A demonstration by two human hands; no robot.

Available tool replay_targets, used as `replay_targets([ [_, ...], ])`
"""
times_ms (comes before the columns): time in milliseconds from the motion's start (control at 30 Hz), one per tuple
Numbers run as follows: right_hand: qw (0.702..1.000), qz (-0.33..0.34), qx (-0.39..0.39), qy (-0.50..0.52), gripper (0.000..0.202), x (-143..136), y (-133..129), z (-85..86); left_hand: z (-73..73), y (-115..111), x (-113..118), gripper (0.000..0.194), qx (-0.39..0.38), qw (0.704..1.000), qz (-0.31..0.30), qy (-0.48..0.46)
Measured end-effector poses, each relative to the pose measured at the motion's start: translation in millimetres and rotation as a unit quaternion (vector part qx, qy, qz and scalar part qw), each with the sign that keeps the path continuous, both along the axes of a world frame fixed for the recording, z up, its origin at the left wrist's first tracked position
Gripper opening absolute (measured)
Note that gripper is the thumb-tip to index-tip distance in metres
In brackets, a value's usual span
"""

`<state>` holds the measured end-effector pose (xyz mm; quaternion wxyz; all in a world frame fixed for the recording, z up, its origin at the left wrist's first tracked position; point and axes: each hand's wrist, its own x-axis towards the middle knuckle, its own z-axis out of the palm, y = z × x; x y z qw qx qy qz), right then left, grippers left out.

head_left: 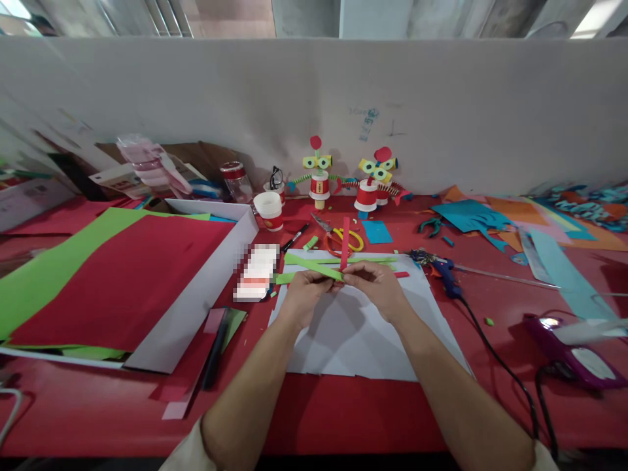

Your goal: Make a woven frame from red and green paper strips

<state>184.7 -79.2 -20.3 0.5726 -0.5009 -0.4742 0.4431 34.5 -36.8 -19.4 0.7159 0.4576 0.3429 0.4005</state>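
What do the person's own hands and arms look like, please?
The left hand and right hand are bare: no gloves, rings, watch or bracelet show. The forearms are uncovered, with plain, pale beige sleeves visible near the elbows.

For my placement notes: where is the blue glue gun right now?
In the head view, the blue glue gun lies on the red table, to the right of the right hand and the white sheet.

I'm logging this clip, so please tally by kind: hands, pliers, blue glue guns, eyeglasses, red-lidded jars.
Hands (left, right): 2
Pliers: 1
Blue glue gun: 1
Eyeglasses: 1
Red-lidded jar: 1
Total: 6
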Motion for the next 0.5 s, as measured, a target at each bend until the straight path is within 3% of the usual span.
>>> replay_targets([
  [167, 0.998, -0.029, 0.017, -0.044, 0.015, -2.4, -2.1, -0.8, 2.3, -0.9, -1.9, 0.015, 0.003, 1.000, -0.008, -0.015],
  [333, 0.998, -0.057, 0.027, -0.001, 0.021, -6.6, -3.2, 0.0, 0.9, -2.7, 0.1, 0.011, -0.003, 1.000, 0.009, -0.011],
  [500, 0.996, -0.038, -0.045, 0.070, 0.022, -12.9, -5.6, 8.6, 7.2, -6.8, 4.1, 0.019, -0.006, 0.999, 0.017, -0.033],
])
